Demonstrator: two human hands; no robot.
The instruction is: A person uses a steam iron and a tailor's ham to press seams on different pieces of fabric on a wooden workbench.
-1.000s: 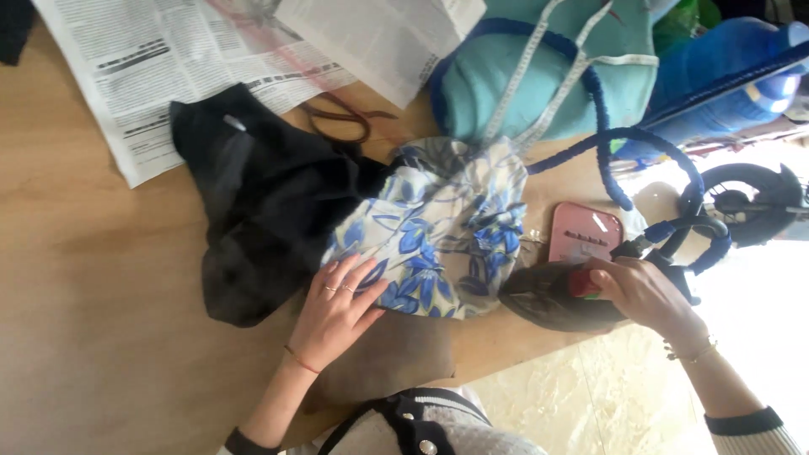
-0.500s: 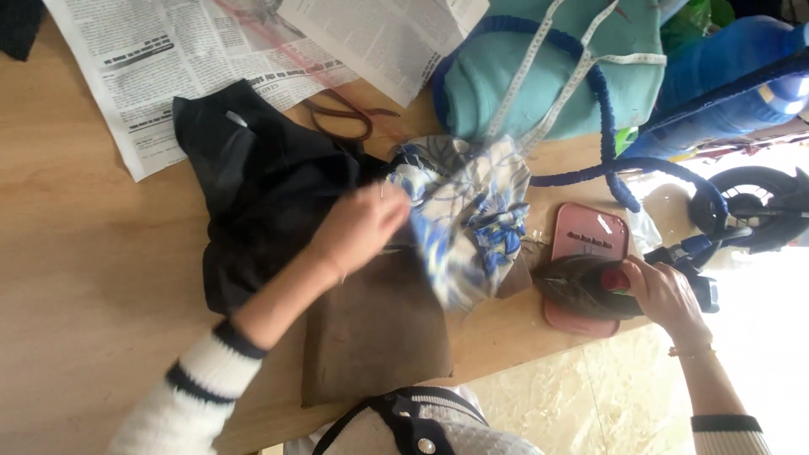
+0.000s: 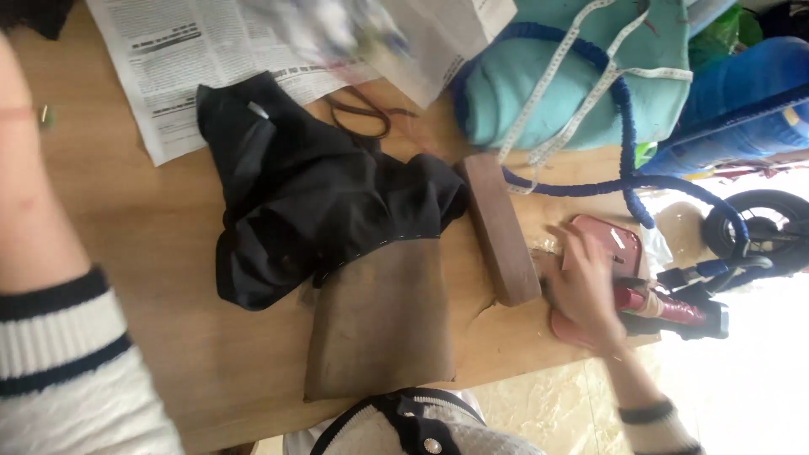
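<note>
A printed newspaper sheet [image 3: 194, 63] is lying at the wooden table's [image 3: 109, 278] far left edge, by crumpled black fabric [image 3: 312, 211]. The left arm is rising close to the camera; its grip cannot be told. Right of the brown wooden block [image 3: 499, 227], the right hand [image 3: 581, 291] is resting flat, fingers loose, on a dark red iron [image 3: 607, 278].

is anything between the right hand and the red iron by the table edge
Nothing visible. The right hand already lies over the red iron on its reddish rest at the table's edge. The wooden block lies beside the hand, nearer the black cloth, not between them.
</note>
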